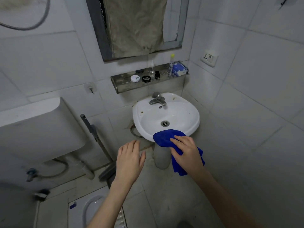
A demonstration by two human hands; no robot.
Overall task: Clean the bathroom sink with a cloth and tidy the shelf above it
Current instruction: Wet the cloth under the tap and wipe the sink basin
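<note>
A white pedestal sink (189,112) with a metal tap (157,99) stands in the tiled corner. My right hand (187,153) grips a blue cloth (164,137) that lies over the sink's front rim, its tail hanging below my palm. My left hand (130,158) hovers flat with straight fingers, left of the sink and holding nothing. Above the sink a metal shelf (131,87) carries a white round tin (135,78), a black ring-shaped item (146,78), a small dark bottle (157,74), a yellow-capped bottle (171,65) and a blue packet (178,69).
A mirror (136,25) hangs over the shelf. A white cistern (37,127) is on the left wall, with a grey-handled brush (93,134) leaning beside it. A wall socket (209,58) sits right of the shelf. A squat toilet pan (92,209) is set in the floor below.
</note>
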